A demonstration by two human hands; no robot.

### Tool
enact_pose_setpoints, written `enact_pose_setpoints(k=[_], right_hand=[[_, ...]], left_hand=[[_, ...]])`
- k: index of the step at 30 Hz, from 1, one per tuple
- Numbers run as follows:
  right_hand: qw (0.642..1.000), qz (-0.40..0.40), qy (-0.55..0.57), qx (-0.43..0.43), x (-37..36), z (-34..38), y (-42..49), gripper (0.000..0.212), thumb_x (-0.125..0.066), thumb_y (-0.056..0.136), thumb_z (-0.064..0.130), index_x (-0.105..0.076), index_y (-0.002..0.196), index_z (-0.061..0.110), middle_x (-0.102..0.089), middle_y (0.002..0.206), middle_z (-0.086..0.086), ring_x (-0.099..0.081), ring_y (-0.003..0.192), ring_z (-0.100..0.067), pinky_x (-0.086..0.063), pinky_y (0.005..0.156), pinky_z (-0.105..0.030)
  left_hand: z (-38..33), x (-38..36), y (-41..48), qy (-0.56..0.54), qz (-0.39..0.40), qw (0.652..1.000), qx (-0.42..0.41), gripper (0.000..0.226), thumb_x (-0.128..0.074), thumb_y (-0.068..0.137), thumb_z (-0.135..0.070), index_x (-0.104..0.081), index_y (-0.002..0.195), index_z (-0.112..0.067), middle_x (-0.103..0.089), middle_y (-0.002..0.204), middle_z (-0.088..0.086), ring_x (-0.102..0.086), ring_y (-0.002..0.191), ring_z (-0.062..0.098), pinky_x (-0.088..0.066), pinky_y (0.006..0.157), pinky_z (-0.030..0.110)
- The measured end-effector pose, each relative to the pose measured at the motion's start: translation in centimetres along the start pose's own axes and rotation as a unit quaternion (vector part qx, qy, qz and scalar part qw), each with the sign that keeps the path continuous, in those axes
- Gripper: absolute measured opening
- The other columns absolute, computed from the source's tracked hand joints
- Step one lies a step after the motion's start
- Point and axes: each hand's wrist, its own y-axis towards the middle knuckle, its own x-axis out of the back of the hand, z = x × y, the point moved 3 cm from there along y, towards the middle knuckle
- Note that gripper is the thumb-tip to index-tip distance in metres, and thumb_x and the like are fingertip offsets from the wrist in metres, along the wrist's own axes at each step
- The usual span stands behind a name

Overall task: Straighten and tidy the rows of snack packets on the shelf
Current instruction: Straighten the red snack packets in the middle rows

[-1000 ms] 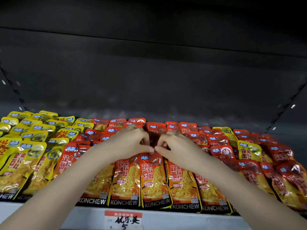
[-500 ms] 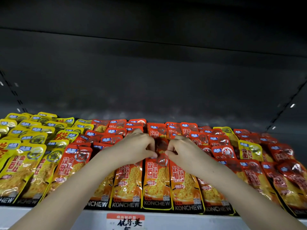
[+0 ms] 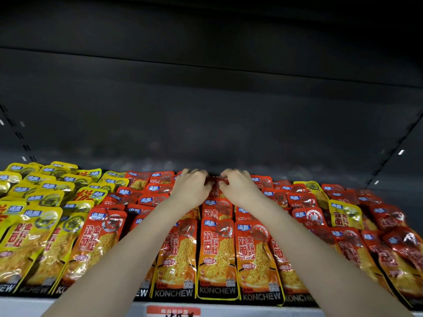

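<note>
Rows of snack packets lie overlapping on the shelf: orange-red packets [image 3: 217, 255] fill the middle and right, yellow packets [image 3: 34, 239] the left. Both arms reach to the back of the middle row. My left hand [image 3: 191, 187] and my right hand [image 3: 238, 187] sit side by side with fingers curled, pinching the sides of a red packet [image 3: 216, 191] at the rear of the row. Most of that packet is hidden by the hands. A single yellow packet [image 3: 345, 213] lies among the red ones on the right.
The shelf's pale front edge [image 3: 68, 305] carries a red price tag [image 3: 174, 311]. A dark back panel [image 3: 210, 124] and an upper shelf close the space above the packets. Slotted uprights [image 3: 393, 154] stand at both sides.
Both hands have moved from the second packet of the middle row to the packet at the back of that row. The camera has come closer to the shelf.
</note>
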Motion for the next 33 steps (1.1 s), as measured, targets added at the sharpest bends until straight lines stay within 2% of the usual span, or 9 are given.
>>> enact_pose_setpoints(k=[4,7,10,17,22,25,29,33], right_hand=[[1.000,0.001,-0.008,0.006,-0.3,-0.2,0.0,0.034,-0.045,0.097,0.021,-0.056,0.127,0.012,-0.054,0.129,-0.008,-0.040,0.125,-0.029,-0.039,0.103,-0.040],[1.000,-0.015,0.009,0.009,-0.3,-0.3,-0.1,0.026,-0.046,0.096,0.018,-0.064,0.115,0.013,-0.058,0.122,-0.007,-0.045,0.121,-0.027,-0.039,0.101,-0.037],[0.999,-0.023,0.015,0.017,-0.4,-0.4,-0.3,0.023,-0.046,0.096,0.016,-0.067,0.105,0.014,-0.059,0.115,-0.006,-0.049,0.115,-0.024,-0.039,0.099,-0.033],[0.999,-0.033,0.017,0.035,-0.5,-0.4,-0.6,0.023,-0.046,0.097,0.016,-0.067,0.108,0.013,-0.058,0.115,-0.005,-0.051,0.113,-0.019,-0.040,0.100,-0.031],[0.997,-0.067,0.027,0.031,-0.4,-1.3,0.1,0.027,-0.047,0.097,0.018,-0.061,0.120,0.012,-0.062,0.118,-0.006,-0.054,0.114,-0.020,-0.046,0.095,-0.031],[0.997,-0.069,0.017,0.027,-0.6,-1.5,0.4,0.029,-0.047,0.097,0.019,-0.059,0.123,0.012,-0.061,0.122,-0.006,-0.051,0.118,-0.021,-0.045,0.097,-0.032],[0.998,-0.061,0.004,0.029,-0.8,-1.5,0.5,0.034,-0.046,0.098,0.021,-0.055,0.130,0.013,-0.058,0.128,-0.006,-0.046,0.124,-0.024,-0.041,0.100,-0.033],[0.998,-0.048,-0.007,0.033,-0.8,-1.6,0.4,0.032,-0.046,0.098,0.022,-0.056,0.127,0.013,-0.058,0.126,-0.005,-0.045,0.122,-0.024,-0.039,0.099,-0.032]], left_hand=[[0.3,0.0,-0.1,-0.030,-0.012,0.999,-0.017,0.027,-0.045,0.096,-0.030,-0.060,0.116,-0.020,-0.061,0.121,0.002,-0.046,0.119,0.028,-0.038,0.100,0.038],[0.3,0.2,-0.3,-0.037,-0.017,0.999,-0.018,0.026,-0.045,0.097,-0.026,-0.062,0.115,-0.018,-0.062,0.119,0.001,-0.045,0.119,0.027,-0.036,0.098,0.035],[0.6,-0.1,-0.3,-0.044,-0.018,0.999,-0.017,0.025,-0.043,0.097,-0.022,-0.066,0.103,-0.014,-0.065,0.112,0.002,-0.048,0.115,0.026,-0.038,0.099,0.036],[0.7,0.1,-0.4,-0.087,-0.021,0.996,-0.013,0.027,-0.044,0.097,-0.018,-0.069,0.095,-0.009,-0.066,0.101,0.005,-0.050,0.109,0.026,-0.040,0.096,0.038],[0.5,0.4,-0.3,-0.135,-0.041,0.990,-0.019,0.026,-0.046,0.096,-0.015,-0.067,0.110,-0.012,-0.066,0.113,0.004,-0.055,0.110,0.023,-0.046,0.096,0.040],[0.5,0.6,-0.4,-0.153,-0.049,0.987,-0.014,0.028,-0.045,0.097,-0.014,-0.063,0.119,-0.013,-0.063,0.123,0.003,-0.052,0.119,0.020,-0.045,0.101,0.037],[0.3,0.8,-0.6,-0.173,-0.054,0.983,-0.028,0.028,-0.047,0.097,-0.014,-0.062,0.121,-0.016,-0.062,0.123,0.001,-0.052,0.120,0.017,-0.046,0.100,0.034],[0.2,0.7,-0.8,-0.110,-0.059,0.991,-0.039,0.028,-0.047,0.096,-0.016,-0.062,0.120,-0.018,-0.062,0.122,0.001,-0.050,0.119,0.020,-0.044,0.099,0.033]])
